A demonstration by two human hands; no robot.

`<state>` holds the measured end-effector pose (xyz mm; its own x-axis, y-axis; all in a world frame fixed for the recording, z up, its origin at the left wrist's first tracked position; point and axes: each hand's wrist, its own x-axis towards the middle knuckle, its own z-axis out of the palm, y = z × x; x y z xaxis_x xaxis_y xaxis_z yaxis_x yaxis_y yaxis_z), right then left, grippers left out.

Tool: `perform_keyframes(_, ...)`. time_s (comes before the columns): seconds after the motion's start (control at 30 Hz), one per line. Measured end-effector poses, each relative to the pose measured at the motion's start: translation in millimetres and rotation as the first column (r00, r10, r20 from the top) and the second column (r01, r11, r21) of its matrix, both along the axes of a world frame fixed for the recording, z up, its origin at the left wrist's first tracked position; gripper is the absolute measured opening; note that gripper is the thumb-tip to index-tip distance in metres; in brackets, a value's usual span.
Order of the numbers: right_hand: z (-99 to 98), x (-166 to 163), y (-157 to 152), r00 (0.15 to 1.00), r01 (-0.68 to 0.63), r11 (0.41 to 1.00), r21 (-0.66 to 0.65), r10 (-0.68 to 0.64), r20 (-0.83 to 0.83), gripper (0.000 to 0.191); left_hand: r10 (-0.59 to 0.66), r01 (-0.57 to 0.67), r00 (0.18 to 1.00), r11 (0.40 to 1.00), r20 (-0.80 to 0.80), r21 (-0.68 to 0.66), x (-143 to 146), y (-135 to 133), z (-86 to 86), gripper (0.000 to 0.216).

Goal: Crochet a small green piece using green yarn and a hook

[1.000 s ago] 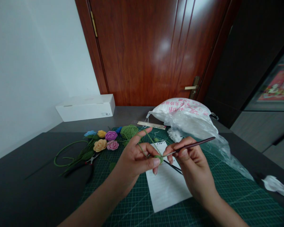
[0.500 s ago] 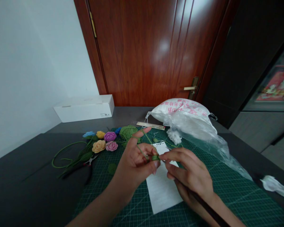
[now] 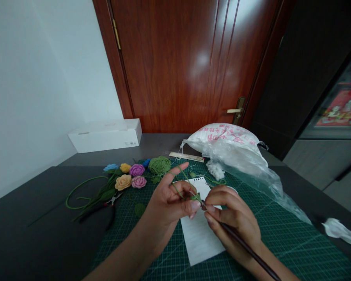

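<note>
Between the thumb and fingers of my left hand [image 3: 175, 199] is a small green crochet piece [image 3: 195, 196]. Green yarn [image 3: 177, 190] loops over its raised index finger. My right hand [image 3: 232, 214] is closed around a crochet hook [image 3: 245, 246] with a long dark handle slanting down to the right. The hook's metal tip meets the green piece; the exact stitch is too small to make out. Below both hands lies a white notepad sheet [image 3: 200, 238], and a ball of green yarn [image 3: 159, 165] sits behind my left hand.
A green cutting mat [image 3: 269, 242] covers the dark table. At left lie crocheted flowers [image 3: 123, 182] and black-handled pliers [image 3: 112, 203]. Farther back are a white box [image 3: 105, 136], a ruler [image 3: 186, 156], white stuffing [image 3: 215, 170] and a large plastic bag [image 3: 228, 136].
My right hand has turned and lowered slightly, so more of the hook's handle shows. The green piece has shifted a little to the right and tilted in my left fingers.
</note>
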<state>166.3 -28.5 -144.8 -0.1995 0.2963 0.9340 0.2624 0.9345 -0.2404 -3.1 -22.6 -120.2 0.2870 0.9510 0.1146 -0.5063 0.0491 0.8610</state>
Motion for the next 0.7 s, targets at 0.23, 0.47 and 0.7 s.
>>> perform_keyframes(0.23, -14.5, 2, -4, 0.994, 0.105, 0.991, -0.08, -0.106, -0.014, 0.034, 0.09, -0.063, 0.98, 0.986, -0.178, 0.154, -1, -2, -1.7, 0.093)
perform_keyframes(0.47, -7.9, 5, -4, 0.994, 0.105, 0.987, -0.119, -0.101, 0.036, 0.026, 0.22, -0.146, 0.937, 0.953, -0.272, 0.266, -4, -1, 1.4, 0.078)
perform_keyframes(0.7, -5.3, -7, -5, 0.864, -0.313, 0.784, -0.537, 0.0, -0.504, 0.018, 0.001, 0.008, 0.996, 0.995, -0.094, 0.1, -5, 2, 2.9, 0.083)
